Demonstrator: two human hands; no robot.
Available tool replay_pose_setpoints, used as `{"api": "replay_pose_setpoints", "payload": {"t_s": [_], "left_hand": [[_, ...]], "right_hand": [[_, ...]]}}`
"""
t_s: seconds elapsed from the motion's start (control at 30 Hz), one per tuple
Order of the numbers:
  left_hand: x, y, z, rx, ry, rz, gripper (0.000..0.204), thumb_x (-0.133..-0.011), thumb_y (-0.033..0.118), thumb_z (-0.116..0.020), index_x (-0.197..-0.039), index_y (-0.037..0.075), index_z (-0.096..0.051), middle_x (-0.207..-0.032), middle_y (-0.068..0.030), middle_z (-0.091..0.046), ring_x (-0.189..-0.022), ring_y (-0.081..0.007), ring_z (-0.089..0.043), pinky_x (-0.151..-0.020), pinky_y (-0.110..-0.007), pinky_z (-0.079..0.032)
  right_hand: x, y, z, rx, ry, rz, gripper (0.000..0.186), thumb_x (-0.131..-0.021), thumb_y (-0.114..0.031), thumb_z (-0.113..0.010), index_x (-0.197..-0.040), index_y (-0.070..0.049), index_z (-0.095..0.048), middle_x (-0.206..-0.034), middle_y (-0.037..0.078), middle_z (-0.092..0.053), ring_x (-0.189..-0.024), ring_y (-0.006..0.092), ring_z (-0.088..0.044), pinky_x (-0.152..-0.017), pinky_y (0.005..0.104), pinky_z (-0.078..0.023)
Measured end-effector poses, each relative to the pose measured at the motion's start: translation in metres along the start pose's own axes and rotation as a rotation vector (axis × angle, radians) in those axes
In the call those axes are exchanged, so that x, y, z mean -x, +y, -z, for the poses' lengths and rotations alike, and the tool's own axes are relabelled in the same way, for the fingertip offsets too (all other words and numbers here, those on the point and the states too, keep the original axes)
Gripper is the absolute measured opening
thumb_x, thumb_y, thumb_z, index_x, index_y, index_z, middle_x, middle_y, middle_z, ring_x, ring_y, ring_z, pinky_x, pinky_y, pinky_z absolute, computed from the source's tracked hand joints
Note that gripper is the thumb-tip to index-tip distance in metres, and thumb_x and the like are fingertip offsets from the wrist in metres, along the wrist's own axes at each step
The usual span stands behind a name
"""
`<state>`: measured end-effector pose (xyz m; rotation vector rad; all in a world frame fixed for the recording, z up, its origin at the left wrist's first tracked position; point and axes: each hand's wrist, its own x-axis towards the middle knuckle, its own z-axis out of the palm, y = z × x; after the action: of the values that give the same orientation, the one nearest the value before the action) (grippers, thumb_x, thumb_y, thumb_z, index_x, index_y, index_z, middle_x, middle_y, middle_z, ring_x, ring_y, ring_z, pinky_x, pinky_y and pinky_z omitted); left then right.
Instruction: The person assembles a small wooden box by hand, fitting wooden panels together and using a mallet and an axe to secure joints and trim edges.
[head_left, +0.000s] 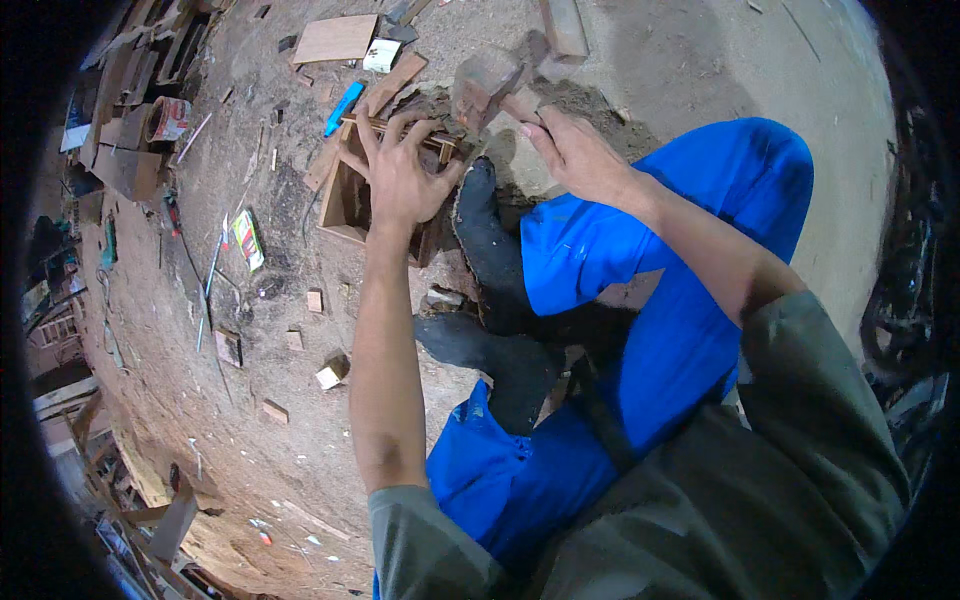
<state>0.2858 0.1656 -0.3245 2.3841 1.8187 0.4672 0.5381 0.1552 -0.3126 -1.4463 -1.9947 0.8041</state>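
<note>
My left hand (400,180) is spread over a small open-sided wooden box (345,195) on the ground, its fingers curled on the upper edge and the thumb toward my feet. In my right hand (582,155) is the handle of a wooden mallet (487,85), with fingers wrapped round it. The blocky mallet head is blurred and hangs in the air just past the box's right corner. My dark-covered feet (480,215) are beside the box, one close to its right side. The box's inside is partly hidden by my left hand and forearm.
A blue marker-like object (345,108) lies just beyond the box, near a thin wooden board (336,38). Small wood blocks (332,373) are scattered on the left. Farther left lie a green-and-white packet (247,240), thin rods (212,275) and piled wood scraps (130,150).
</note>
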Motion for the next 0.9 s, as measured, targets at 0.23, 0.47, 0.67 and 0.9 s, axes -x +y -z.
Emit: {"api": "replay_pose_setpoints", "payload": {"t_s": [0.23, 0.47, 0.67, 0.9], "left_hand": [[-0.007, -0.005, 0.0, 0.113, -0.003, -0.06, 0.054, -0.064, 0.034, -0.087, -0.114, 0.018, -0.073, -0.122, -0.0003, -0.065, -0.147, -0.0477, -0.021, -0.11, -0.078, -0.003], [-0.007, -0.006, 0.003, 0.09, -0.01, -0.112, 0.051, -0.065, 0.029, -0.085, -0.11, 0.011, -0.069, -0.117, -0.008, -0.066, -0.138, -0.0463, -0.036, -0.117, -0.06, -0.017], [-0.006, -0.004, 0.0, 0.159, -0.055, -0.057, 0.041, -0.064, 0.023, -0.085, -0.102, 0.016, -0.072, -0.112, -0.0052, -0.067, -0.137, -0.0442, -0.037, -0.112, -0.071, -0.014], [0.001, -0.002, 0.002, 0.09, 0.08, -0.124, 0.041, -0.067, 0.02, -0.083, -0.106, 0.014, -0.071, -0.112, -0.0084, -0.068, -0.133, -0.0391, -0.044, -0.118, -0.054, -0.022]], "right_hand": [[0.004, 0.005, -0.012, -0.029, -0.058, 0.03, 0.03, -0.105, -0.025, -0.052, -0.105, 0.005, -0.05, -0.079, 0.03, -0.06, -0.073, 0.0502, -0.061, -0.065, 0.0572, -0.045], [0.014, 0.007, -0.016, -0.016, -0.029, 0.131, 0.031, -0.105, -0.024, -0.052, -0.104, 0.007, -0.05, -0.07, 0.03, -0.062, -0.064, 0.0499, -0.063, -0.057, 0.0568, -0.047], [0.013, 0.005, -0.017, 0.03, -0.116, -0.027, 0.03, -0.104, -0.024, -0.053, -0.102, 0.006, -0.049, -0.072, 0.032, -0.063, -0.068, 0.0518, -0.064, -0.059, 0.0584, -0.049], [0.015, -0.001, -0.016, 0.051, -0.25, -0.165, 0.027, -0.105, -0.023, -0.051, -0.103, 0.003, -0.046, -0.079, 0.032, -0.06, -0.079, 0.0537, -0.06, -0.067, 0.0598, -0.043]]}}
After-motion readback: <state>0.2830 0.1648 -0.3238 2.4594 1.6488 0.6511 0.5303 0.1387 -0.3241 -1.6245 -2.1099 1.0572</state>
